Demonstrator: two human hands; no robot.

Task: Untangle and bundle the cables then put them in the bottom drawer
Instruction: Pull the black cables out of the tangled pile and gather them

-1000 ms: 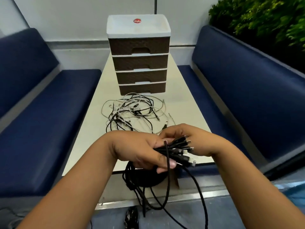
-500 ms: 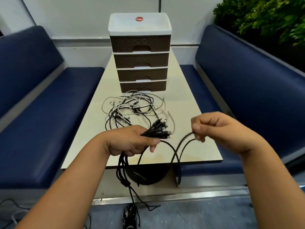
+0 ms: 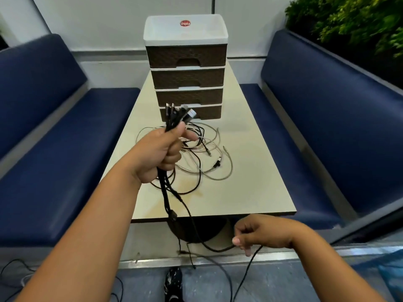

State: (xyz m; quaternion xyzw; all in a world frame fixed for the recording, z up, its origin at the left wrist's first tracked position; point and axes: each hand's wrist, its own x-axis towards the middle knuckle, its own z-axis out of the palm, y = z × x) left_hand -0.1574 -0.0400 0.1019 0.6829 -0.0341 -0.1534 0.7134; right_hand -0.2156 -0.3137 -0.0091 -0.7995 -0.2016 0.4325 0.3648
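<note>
Nearest you, your right hand (image 3: 259, 233) sat low below the tabletop (image 3: 250, 188) edge, grip pinched on a black cable strand (image 3: 218, 248) trailing toward the floor. Further out, your left hand (image 3: 160, 152) was raised over the tabletop, grip clamped round the black cable bundle (image 3: 168, 201), connector ends (image 3: 180, 113) sticking up above the fist, rest hanging down. Behind it, a tangled pile of cables (image 3: 205, 153), blk & wht, lay loose on the tabletop. Far end: the drawer unit (image 3: 187, 68), bottom drawer (image 3: 209, 112) closed.
</note>
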